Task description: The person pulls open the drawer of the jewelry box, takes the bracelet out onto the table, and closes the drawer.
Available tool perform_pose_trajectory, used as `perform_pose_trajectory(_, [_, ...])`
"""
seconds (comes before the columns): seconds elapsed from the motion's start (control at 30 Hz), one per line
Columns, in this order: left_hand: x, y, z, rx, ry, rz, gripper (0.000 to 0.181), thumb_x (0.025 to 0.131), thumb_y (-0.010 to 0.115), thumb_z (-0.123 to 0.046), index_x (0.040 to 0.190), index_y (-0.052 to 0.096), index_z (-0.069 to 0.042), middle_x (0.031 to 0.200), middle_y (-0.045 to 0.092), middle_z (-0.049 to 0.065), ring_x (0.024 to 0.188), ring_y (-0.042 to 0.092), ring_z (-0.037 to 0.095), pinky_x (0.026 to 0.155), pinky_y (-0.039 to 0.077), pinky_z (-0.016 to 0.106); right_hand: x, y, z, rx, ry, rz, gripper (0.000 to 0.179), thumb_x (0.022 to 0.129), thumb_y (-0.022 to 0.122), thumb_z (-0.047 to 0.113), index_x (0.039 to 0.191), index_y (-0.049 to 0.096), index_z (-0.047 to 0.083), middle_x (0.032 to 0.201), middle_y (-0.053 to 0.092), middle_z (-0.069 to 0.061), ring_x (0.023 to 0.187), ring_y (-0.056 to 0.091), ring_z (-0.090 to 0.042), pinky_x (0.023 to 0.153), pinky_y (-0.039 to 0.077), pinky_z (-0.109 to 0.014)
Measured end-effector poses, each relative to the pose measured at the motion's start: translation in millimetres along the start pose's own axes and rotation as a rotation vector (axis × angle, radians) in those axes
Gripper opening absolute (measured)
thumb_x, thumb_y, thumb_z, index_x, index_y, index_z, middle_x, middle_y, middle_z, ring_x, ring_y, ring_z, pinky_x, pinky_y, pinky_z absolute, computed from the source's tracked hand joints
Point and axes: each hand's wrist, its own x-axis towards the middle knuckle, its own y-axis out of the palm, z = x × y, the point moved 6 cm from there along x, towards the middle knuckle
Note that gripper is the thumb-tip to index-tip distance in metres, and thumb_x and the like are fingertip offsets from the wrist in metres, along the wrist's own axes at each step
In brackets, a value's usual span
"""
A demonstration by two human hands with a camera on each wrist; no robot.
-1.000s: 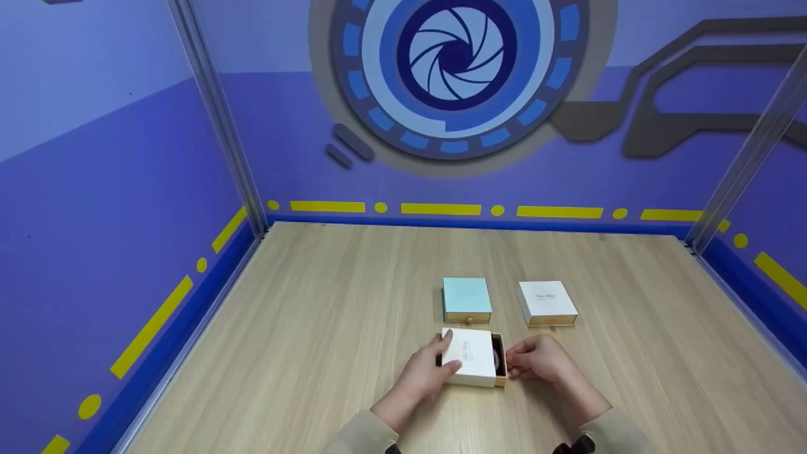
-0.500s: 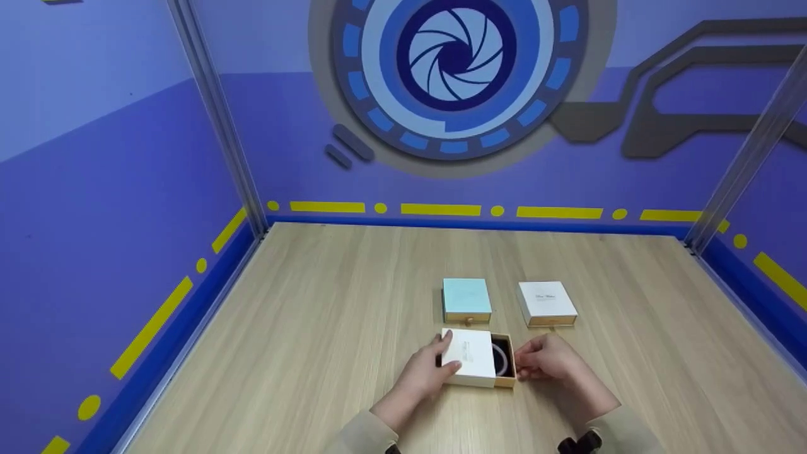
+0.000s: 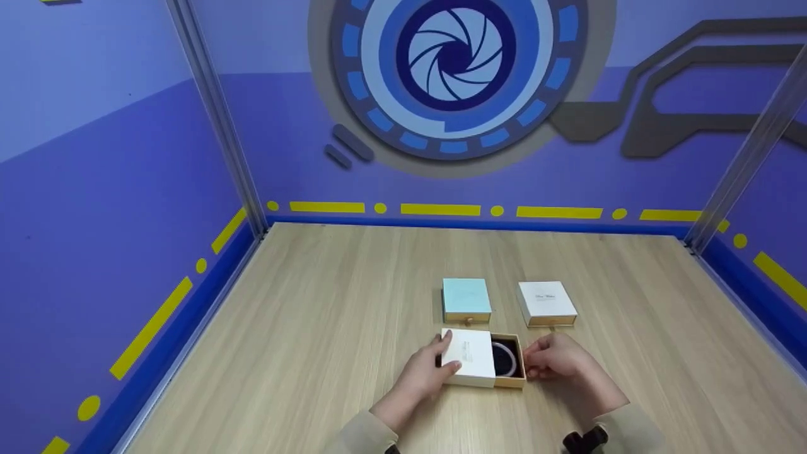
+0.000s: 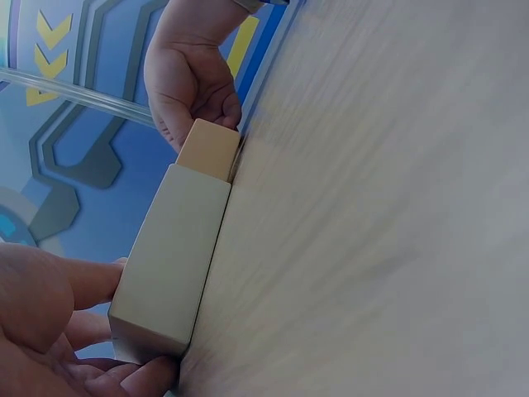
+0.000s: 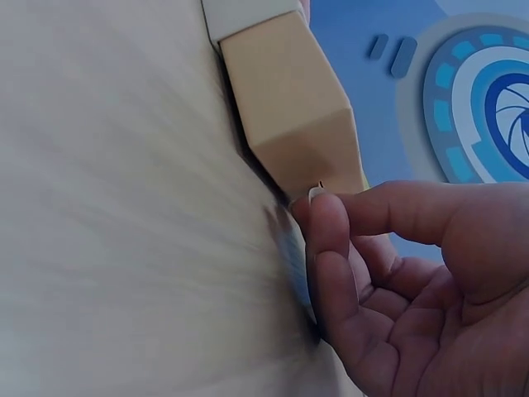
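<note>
A flat white slide-out box lies on the table, its white sleeve at the left and its tan drawer drawn out to the right. Inside the drawer a pale ring-shaped band, like a bangle, surrounds a dark cushion; the sleeve covers its left part. My left hand grips the sleeve's left end, fingers and thumb on opposite sides. At the drawer's outer end my right hand pinches a small pull tab between thumb and forefinger, as the right wrist view shows.
Behind the drawer box sits a closed light-blue box with a tan front and small tab. To its right is another closed white box. Blue-purple printed walls enclose the wooden table.
My right hand has moved right, drawing the drawer farther out of the sleeve, so more of the bangle shows. The left hand has kept the sleeve in place.
</note>
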Motion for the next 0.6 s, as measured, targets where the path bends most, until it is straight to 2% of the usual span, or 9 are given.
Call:
perform_pose_trajectory(0.4, [-0.2,-0.2,-0.6,-0.02,-0.002,0.0,0.066,0.099,0.069,-0.021,0.157,0.041,-0.009,0.165,0.031,0.027,0.154,0.03,0.044,0.126,0.027,0.058,-0.8,-4.9,-3.3,-0.005,0.024,-0.016,0.021,0.086,0.062,-0.001,0.1,0.072,-0.014,0.066,0.068,0.005,0.06,0.063,-0.003,0.054,0.052,-0.015])
perform_pose_trajectory(0.6, [0.3,0.0,0.2,-0.028,-0.004,0.005,0.066,0.099,0.069,-0.022,0.157,0.041,-0.009,0.165,0.03,0.026,0.154,0.029,0.043,0.126,0.026,0.058,-1.1,-7.4,-4.6,0.0,0.033,-0.006,0.017,0.085,0.062,-0.001,0.096,0.073,-0.01,0.065,0.068,0.005,0.06,0.063,-0.003,0.055,0.053,-0.016])
